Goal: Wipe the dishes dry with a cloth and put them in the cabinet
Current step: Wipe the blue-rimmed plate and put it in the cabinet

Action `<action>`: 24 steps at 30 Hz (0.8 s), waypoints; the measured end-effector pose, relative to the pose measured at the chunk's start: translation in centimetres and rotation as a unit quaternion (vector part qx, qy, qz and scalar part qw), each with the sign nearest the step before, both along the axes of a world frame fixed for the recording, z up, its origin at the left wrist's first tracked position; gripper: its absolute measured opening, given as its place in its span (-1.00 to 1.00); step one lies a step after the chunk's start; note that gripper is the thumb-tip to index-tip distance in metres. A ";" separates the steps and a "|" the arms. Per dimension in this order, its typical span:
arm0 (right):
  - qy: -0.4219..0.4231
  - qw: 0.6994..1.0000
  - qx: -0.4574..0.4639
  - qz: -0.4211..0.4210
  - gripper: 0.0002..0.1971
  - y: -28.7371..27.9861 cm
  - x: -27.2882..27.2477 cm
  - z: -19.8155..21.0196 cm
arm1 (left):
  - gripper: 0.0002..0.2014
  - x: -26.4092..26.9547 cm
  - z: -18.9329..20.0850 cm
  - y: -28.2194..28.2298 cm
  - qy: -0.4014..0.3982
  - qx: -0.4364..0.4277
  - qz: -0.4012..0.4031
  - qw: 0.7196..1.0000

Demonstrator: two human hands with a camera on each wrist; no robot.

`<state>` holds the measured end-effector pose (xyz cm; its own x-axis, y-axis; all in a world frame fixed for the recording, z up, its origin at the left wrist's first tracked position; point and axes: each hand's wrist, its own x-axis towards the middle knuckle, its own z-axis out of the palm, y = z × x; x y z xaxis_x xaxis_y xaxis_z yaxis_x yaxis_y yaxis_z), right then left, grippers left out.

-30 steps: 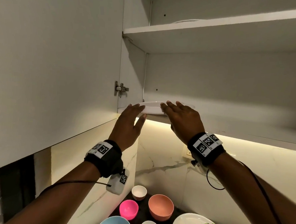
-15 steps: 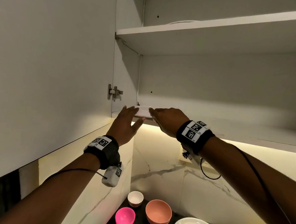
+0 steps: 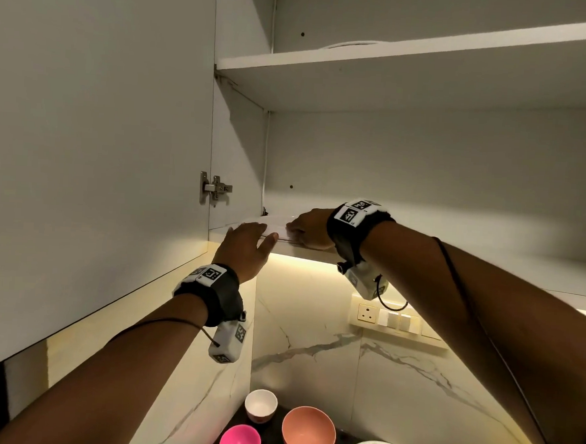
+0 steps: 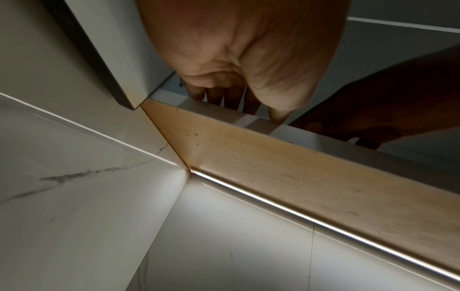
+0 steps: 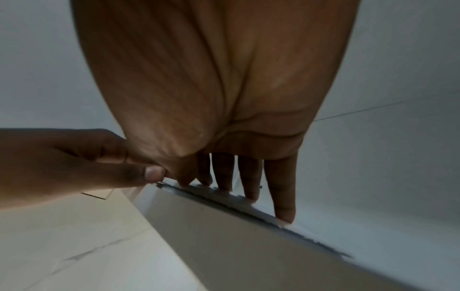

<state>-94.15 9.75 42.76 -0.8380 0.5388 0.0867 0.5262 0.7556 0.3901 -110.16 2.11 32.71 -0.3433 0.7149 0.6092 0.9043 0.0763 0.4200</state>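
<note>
Plate [image 3: 279,224] sat on lower shelf [image 3: 453,262], left end.
My left hand [image 3: 245,244] and right hand [image 3: 310,228] touched it, fingers straight, uncurled.

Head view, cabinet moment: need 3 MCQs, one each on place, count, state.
1. Where is the white plate that the left hand and right hand touch?
A. in a sink
B. lower cabinet shelf, left end
C. upper shelf

2. How many bowls show on the counter?
A. one
B. three
C. six

3. How is the right hand?
A. a fist
B. gripping a cloth
C. fingers straight, on the plate

Key:
1 B: the plate lies on that shelf by the side wall.
2 B: a white bowl, a pink bowl and a peach bowl.
3 C: the right wrist view shows straight fingers reaching down.
</note>
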 end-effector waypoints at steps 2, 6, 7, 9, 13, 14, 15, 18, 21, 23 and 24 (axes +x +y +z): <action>-0.004 1.000 0.001 -0.007 -0.61 0.5 -0.6 0.0 | -0.46 -0.1 0.2 0.2 0.001 -0.004 0.015 1.000; -0.017 1.000 0.022 -0.003 -0.56 0.5 -2.1 0.0 | -0.47 -1.1 0.7 0.4 0.010 -0.027 0.039 0.999; -0.020 0.999 0.024 -0.004 -0.56 0.5 -2.3 -0.1 | -0.48 -1.3 0.7 0.4 0.011 -0.031 0.040 0.999; -0.021 0.999 0.024 -0.005 -0.56 0.5 -2.6 -0.1 | -0.48 -1.5 0.7 0.4 0.017 -0.032 0.041 0.999; 0.000 1.000 0.012 -0.009 -0.57 1.0 -2.5 -0.3 | -0.48 -1.7 0.4 0.7 0.028 -0.019 0.041 0.999; 0.007 1.000 0.007 -0.011 -0.57 1.0 -2.4 -0.4 | -0.48 -1.6 0.4 0.7 0.030 -0.017 0.040 0.999; 0.015 1.000 0.000 -0.014 -0.57 1.0 -2.3 -0.5 | -0.48 -1.7 0.3 0.8 0.029 -0.014 0.038 0.999; 0.050 0.998 -0.023 -0.018 -0.51 0.3 -1.4 -0.5 | -0.48 -1.9 -0.1 0.9 0.008 0.018 0.020 1.000; 0.116 0.992 -0.043 0.017 -0.47 -1.6 0.6 -0.2 | -0.49 -1.3 -0.8 -0.1 -0.021 0.100 -0.023 0.995; 0.158 0.985 -0.037 0.056 -0.47 -3.0 2.4 -0.7 | -0.53 0.0 -1.3 -1.3 -0.020 0.146 -0.047 0.988; 0.178 0.981 -0.037 0.072 -0.46 -3.9 3.5 -1.4 | -0.55 0.8 -1.7 -2.1 -0.015 0.160 -0.057 0.985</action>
<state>-90.61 5.89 41.38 -0.8293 0.4337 0.3523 0.5055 0.8510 0.1423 -109.33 0.01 31.00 -0.2931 0.5234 0.8001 0.8859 -0.1661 0.4332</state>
